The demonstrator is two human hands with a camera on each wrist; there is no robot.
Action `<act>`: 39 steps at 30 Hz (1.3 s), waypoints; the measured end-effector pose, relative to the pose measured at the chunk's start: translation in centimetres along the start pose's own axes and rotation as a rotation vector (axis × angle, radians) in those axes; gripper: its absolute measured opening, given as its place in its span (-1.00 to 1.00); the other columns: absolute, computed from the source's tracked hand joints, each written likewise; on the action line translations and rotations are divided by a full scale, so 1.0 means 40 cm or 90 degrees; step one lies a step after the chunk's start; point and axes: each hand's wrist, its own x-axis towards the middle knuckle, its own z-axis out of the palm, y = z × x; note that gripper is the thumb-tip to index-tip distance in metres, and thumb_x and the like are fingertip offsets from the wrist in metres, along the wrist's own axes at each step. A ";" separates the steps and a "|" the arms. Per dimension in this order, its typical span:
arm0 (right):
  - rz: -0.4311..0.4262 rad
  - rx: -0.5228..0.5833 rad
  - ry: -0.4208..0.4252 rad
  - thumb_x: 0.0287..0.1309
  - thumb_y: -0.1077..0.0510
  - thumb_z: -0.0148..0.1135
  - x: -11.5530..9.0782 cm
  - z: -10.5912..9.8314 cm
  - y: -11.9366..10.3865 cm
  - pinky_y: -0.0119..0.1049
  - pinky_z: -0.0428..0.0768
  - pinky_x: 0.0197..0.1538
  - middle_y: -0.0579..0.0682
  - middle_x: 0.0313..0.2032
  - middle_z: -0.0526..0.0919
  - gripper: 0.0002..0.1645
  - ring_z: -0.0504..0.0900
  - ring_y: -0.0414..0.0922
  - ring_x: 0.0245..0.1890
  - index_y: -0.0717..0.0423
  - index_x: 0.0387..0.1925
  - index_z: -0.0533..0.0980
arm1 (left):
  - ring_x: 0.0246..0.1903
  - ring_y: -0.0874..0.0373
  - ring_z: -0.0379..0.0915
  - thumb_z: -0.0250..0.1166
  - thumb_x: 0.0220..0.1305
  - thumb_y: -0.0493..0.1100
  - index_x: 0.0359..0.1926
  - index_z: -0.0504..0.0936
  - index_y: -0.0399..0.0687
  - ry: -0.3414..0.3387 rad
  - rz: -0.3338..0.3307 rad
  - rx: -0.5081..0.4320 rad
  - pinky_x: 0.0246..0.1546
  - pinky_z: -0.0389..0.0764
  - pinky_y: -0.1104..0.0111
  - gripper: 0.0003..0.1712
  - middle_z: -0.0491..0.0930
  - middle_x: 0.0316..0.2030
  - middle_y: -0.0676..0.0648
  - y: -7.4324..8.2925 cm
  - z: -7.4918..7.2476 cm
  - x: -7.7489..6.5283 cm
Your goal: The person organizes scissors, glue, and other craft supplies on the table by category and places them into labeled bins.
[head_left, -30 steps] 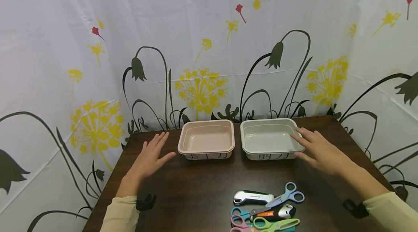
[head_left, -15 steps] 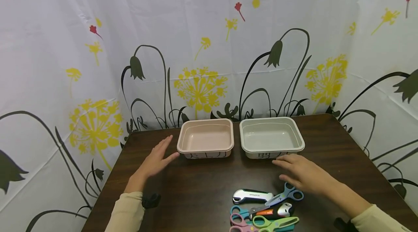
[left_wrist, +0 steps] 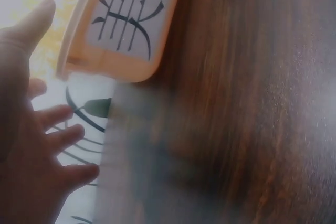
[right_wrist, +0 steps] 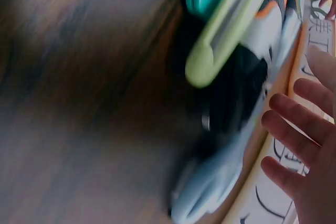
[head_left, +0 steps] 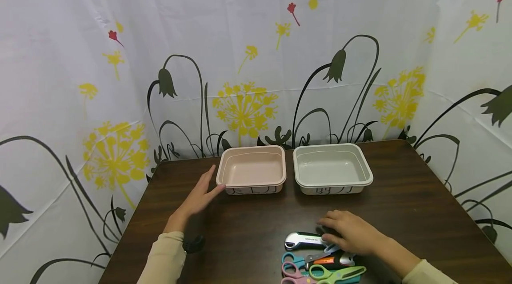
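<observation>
My left hand (head_left: 198,199) is beside the front left corner of a pink plastic bin (head_left: 254,168), fingers extended and thumb tip right at the rim. In the left wrist view its fingers are spread near the bin's labelled side. My right hand (head_left: 350,230) is over the pile of cutting tools, fingers loosely bent and holding nothing. Below it lie blue scissors (right_wrist: 210,187), mostly hidden from the head view. Close to its fingertips is a white-and-black utility knife (head_left: 304,240). An orange-and-black cutter (head_left: 336,260), green scissors (head_left: 340,274), teal-handled scissors (head_left: 292,259) and pink-handled scissors (head_left: 294,275) lie nearer the person.
A pale grey-green bin (head_left: 334,168) stands right of the pink one, both near the back edge of the dark wooden table (head_left: 248,222). Both have dark characters on their fronts. A white curtain (head_left: 240,17) with printed flowers hangs behind.
My right hand has come from the pale bin's right side toward the person and leftward, over the blue scissors. My left hand has shifted slightly right, closer to the pink bin.
</observation>
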 end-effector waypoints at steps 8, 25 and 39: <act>-0.019 -0.006 -0.006 0.38 -0.23 0.06 0.021 0.031 -0.022 -0.14 0.50 -0.12 -0.27 -0.18 0.50 -0.52 0.48 -0.29 -0.18 -0.02 0.02 0.64 | 0.40 -0.34 -0.05 0.19 0.33 0.24 0.57 -0.19 -0.05 0.006 -0.030 -0.039 0.25 0.07 -0.28 0.06 -0.09 0.48 -0.34 -0.006 0.030 0.021; -0.023 -0.003 -0.004 0.30 -0.19 0.20 0.035 0.041 -0.036 -0.21 0.47 -0.21 -0.31 -0.24 0.44 -0.63 0.41 -0.34 -0.26 -0.08 -0.07 0.66 | 0.45 -0.26 -0.17 0.23 0.35 0.12 0.55 -0.28 -0.17 0.029 0.013 -0.102 0.30 0.00 -0.21 0.09 -0.22 0.52 -0.28 -0.012 0.079 0.041; 0.066 0.096 -0.019 0.12 -0.06 0.41 0.062 0.032 -0.047 -0.29 0.48 -0.39 -0.44 -0.36 0.57 -0.84 0.46 -0.41 -0.44 -0.30 -0.28 0.56 | 0.39 -0.28 0.02 0.20 0.36 0.16 0.56 -0.33 -0.06 0.023 -0.020 -0.111 0.29 0.08 -0.18 0.09 -0.09 0.50 -0.31 -0.011 0.087 0.043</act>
